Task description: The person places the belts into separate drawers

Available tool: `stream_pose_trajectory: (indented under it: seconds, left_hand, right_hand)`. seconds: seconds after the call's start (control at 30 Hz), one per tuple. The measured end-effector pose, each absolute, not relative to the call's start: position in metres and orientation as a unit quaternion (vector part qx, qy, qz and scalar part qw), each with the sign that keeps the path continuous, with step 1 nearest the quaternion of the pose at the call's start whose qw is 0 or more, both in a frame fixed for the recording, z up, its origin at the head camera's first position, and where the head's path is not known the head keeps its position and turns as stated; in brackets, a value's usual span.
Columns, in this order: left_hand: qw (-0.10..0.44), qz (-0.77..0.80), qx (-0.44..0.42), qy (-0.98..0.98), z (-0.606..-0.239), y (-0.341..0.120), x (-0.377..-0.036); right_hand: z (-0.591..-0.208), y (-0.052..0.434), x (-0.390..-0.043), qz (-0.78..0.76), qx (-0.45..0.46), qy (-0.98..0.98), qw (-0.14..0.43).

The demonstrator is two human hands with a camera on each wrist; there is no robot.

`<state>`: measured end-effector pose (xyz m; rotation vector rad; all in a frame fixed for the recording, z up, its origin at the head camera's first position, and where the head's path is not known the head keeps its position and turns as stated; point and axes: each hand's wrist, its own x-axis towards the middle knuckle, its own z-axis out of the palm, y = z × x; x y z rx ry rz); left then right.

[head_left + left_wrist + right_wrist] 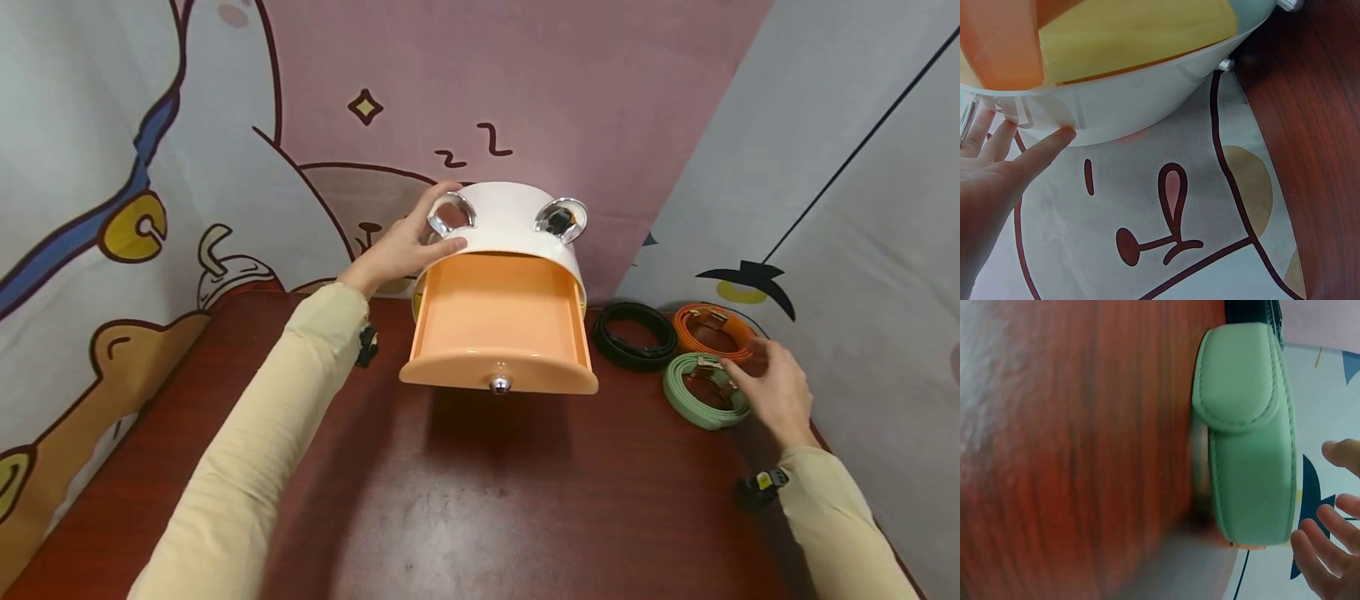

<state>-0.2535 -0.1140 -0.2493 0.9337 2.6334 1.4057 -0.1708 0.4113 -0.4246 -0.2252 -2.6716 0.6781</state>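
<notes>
Belts lie coiled at my table's (480, 517) right edge, my right hand (776, 392) open with fingertips on the green belt (693, 398), my left hand (405, 246) flat against the drawer box (517, 229).

The scene is evenly and brightly lit from above, a soft shadow is cast under the drawer (498, 325), glare is seen on the table (465, 500), and the right wrist view is blurred.
</notes>
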Motion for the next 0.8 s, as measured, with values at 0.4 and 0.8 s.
stream_pose_trajectory:
  seconds: [0.4,0.8]
  left_hand:
    - [0.004,0.454,0.298,0.840,-0.264,-0.116,-0.272]
    - [-0.013,0.442,0.305,0.844,-0.275,-0.119,-0.284]
  right_hand:
    - [-0.439,0.425,-0.166,0.260,-0.036,-0.952,0.157]
    - [-0.450,0.434,-0.162,0.293,-0.036,-0.948,0.115]
